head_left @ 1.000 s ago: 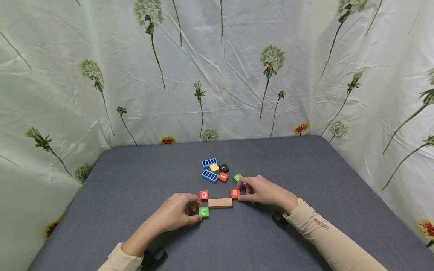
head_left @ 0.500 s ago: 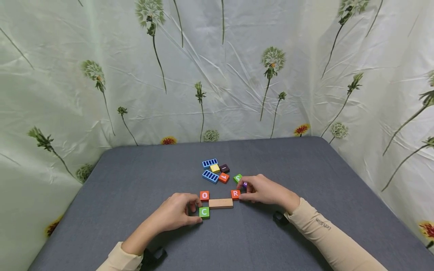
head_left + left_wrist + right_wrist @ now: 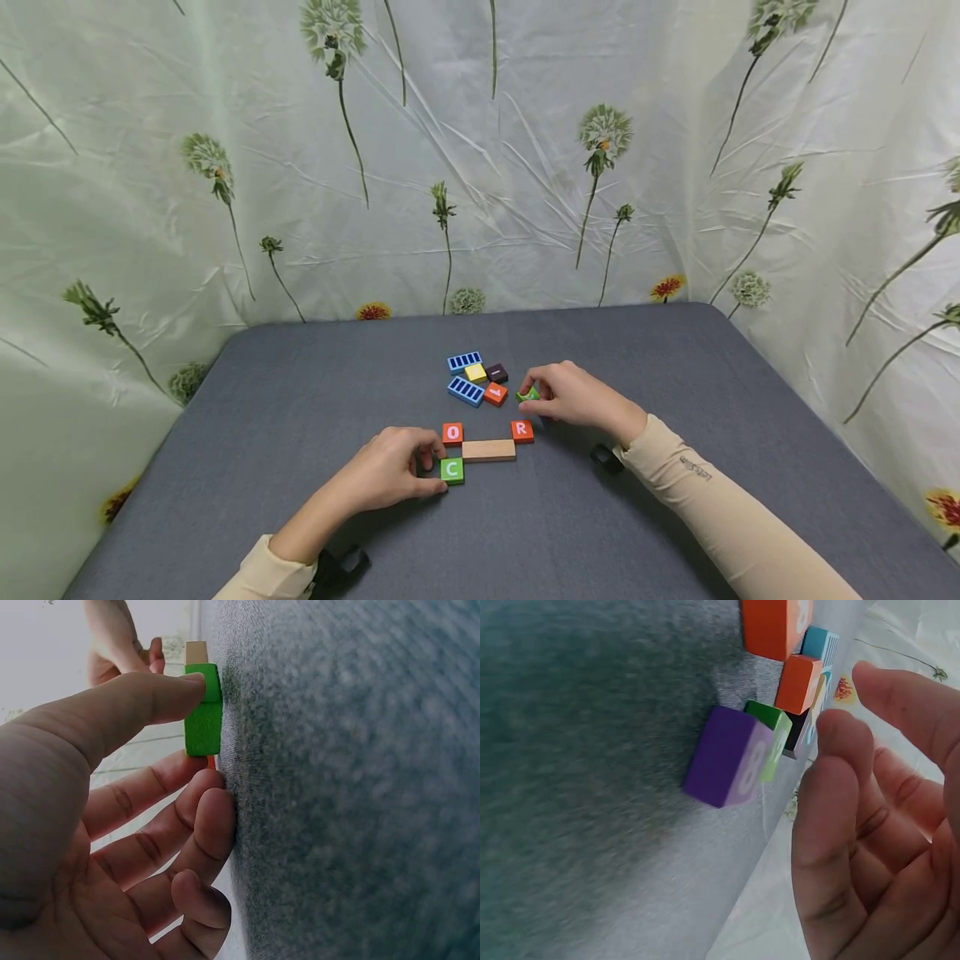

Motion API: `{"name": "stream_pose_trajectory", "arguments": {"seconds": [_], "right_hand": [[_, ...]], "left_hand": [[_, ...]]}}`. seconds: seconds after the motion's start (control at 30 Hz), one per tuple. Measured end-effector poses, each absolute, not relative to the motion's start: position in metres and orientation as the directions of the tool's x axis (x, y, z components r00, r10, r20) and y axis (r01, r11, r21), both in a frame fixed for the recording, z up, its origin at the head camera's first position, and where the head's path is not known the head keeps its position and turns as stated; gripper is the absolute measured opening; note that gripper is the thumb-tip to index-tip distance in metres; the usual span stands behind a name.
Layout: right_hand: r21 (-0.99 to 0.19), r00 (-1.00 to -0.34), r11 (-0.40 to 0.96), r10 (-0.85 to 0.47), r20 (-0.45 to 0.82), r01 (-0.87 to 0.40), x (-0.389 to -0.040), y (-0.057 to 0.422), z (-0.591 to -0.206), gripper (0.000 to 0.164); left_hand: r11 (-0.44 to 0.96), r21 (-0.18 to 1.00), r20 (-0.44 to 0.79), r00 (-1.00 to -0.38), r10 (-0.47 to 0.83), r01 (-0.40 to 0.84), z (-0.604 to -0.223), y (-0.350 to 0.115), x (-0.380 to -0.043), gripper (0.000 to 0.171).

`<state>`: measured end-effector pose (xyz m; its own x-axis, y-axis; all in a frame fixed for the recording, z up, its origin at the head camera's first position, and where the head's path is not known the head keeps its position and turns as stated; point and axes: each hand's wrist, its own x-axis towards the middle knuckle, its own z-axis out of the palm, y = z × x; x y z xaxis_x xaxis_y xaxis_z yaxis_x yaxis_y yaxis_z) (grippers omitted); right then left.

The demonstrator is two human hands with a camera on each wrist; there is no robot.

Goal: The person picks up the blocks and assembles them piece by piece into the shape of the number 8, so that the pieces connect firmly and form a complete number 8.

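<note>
Your left hand point(image 3: 393, 468) pinches C block point(image 3: 452, 472), near-left corner of wooden plank point(image 3: 489, 451) (likely steadying it); your right hand point(image 3: 573, 396) beyond plank, empty, fingers parted.

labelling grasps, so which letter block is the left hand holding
The green C block: the left hand pinches it, and it is the only green letter block; the O block and R block are red.

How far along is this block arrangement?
Apparently done: red O block and red R block sit at far corners of the wooden bar. In hand: the left hand pinches the green C block at the bar's near left corner; the right hand reaches for another green block, its grip not closed. Probably left: that one, the purple block, and the red 1 block, yellow block, black block and blue blocks beyond.
</note>
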<state>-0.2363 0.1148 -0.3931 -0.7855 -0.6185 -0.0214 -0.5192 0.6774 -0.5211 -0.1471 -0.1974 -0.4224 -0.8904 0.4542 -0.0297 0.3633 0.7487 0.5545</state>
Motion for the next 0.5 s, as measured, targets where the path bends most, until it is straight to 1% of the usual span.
{"name": "stream_pose_trajectory", "arguments": {"seconds": [0.1,0.3,0.5], "right_hand": [[-0.475,-0.801,0.710,-0.598,-0.019,-0.519,-0.241,0.107,-0.392,0.020],[-0.403,-0.831,0.773,-0.554,-0.053,-0.490,-0.246,0.092,-0.389,0.022],[-0.366,-0.848,0.808,-0.524,-0.085,-0.463,-0.251,0.079,-0.391,0.021]], "left_hand": [[0.748,0.556,-0.029,-0.891,0.454,0.363,-0.422,-0.197,-0.147,0.030],[0.749,0.552,-0.025,-0.891,0.452,0.365,-0.423,-0.198,-0.146,0.029],[0.750,0.551,-0.022,-0.892,0.451,0.365,-0.425,-0.197,-0.147,0.028]]}}
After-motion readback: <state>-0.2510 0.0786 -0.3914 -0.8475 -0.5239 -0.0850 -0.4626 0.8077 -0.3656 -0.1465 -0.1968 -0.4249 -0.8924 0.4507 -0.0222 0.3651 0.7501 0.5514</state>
